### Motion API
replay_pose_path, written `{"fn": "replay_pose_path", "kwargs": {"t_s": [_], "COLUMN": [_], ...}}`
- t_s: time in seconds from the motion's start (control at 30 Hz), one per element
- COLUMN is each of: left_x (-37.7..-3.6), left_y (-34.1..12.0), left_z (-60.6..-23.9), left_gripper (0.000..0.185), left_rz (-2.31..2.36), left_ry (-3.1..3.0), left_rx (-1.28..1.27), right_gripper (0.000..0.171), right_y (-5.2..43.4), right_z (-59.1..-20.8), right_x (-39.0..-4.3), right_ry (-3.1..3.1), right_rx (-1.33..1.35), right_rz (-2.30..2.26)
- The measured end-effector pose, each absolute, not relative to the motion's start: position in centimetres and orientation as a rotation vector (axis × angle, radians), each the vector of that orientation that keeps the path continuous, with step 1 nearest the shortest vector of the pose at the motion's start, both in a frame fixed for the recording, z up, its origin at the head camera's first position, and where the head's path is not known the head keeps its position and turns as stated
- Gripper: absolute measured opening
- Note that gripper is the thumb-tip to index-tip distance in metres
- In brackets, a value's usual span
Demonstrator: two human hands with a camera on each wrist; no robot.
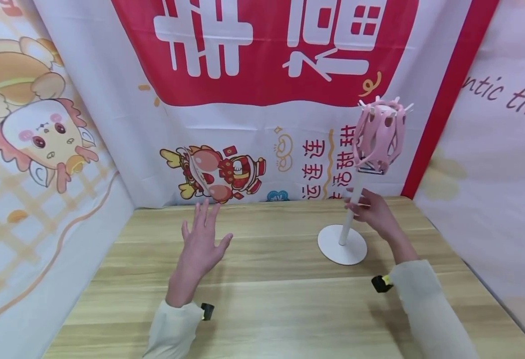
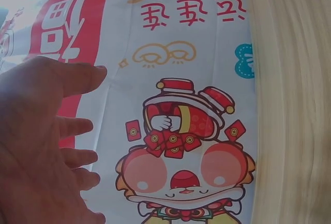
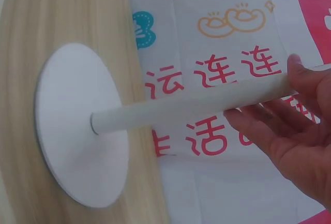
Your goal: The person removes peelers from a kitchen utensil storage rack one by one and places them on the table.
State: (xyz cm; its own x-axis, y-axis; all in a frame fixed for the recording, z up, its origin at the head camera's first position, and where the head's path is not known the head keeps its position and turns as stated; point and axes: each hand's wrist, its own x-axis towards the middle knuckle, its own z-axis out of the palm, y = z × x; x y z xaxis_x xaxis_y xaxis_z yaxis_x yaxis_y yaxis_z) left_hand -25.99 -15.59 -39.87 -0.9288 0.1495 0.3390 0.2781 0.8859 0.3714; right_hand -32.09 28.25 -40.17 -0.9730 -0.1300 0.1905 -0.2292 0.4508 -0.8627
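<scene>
A white stand with a slender pole and a round flat base stands upright toward the table's back right. On top of it sits a pink openwork, helmet-like piece, with white prongs sticking out above. My right hand holds the pole below that piece, thumb on one side and fingers on the other, as the right wrist view shows. My left hand is held over the table's left part, fingers spread and straight, with nothing in it.
The wood-grain table meets a printed cloth backdrop with red and white lettering and a cartoon figure. Printed cloth side walls rise on the left and right. Each wrist wears a small black camera.
</scene>
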Motion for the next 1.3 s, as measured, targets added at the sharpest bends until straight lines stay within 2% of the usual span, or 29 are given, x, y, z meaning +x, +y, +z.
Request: {"fn": "replay_pose_path", "kwargs": {"t_s": [0.2, 0.53, 0.83, 1.0, 1.3], "left_x": [-26.4, -27.3, -29.2, -30.5, -32.8], "left_y": [-15.0, -11.6, -5.9, -2.7, 3.2], "left_z": [-40.2, -38.8, -33.5, -30.1, -25.3], "left_gripper": [0.077, 0.061, 0.045, 0.042, 0.046], "left_rz": [-0.658, -0.909, -1.328, -1.544, -1.694], "left_ry": [-2.748, -2.699, -2.54, -2.449, -2.423], "left_rx": [-0.378, -0.677, -0.919, -1.029, -1.001], "right_gripper": [0.021, 0.017, 0.017, 0.015, 0.015], "right_y": [28.7, 28.6, 28.6, 28.3, 28.7], "right_z": [-39.2, -38.6, -38.8, -38.9, -39.0], "right_x": [-32.6, -33.0, -32.9, -32.9, -33.0], "right_ry": [-2.698, -2.76, -2.766, -2.782, -2.779], "right_rx": [0.364, 0.394, 0.372, 0.362, 0.356], "right_rz": [1.42, 1.261, 1.274, 1.28, 1.281]}}
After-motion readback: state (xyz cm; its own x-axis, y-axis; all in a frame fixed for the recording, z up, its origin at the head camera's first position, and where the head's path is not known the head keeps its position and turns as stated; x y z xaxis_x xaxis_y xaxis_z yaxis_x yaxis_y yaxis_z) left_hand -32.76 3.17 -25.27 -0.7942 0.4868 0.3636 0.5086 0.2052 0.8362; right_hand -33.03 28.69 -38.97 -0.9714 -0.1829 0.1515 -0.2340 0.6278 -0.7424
